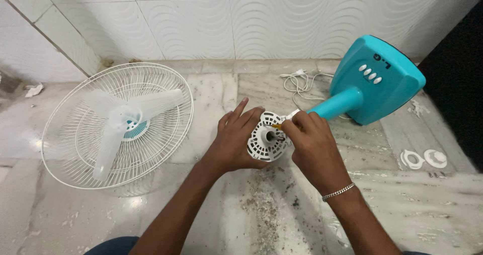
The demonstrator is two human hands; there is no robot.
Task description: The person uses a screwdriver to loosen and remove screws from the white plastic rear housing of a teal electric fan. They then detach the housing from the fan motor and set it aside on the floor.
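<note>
A turquoise pedestal fan lies on its side on the marble floor, its base (377, 79) at the right and its pole (337, 104) pointing toward me. At the pole's near end sits the round white motor housing (264, 142) with vent slots and a dark shaft at its centre. My left hand (236, 139) cups the housing from the left. My right hand (312, 142) pinches a small yellow-handled tool (276, 126) against the housing's front, near the shaft.
White wire fan guards with a translucent three-blade propeller (121, 121) lie at the left. A coiled white power cord (302, 84) rests by the tiled wall. Two white plastic rings (425, 158) lie at the right. Dust and grit (266, 204) cover the floor between my arms.
</note>
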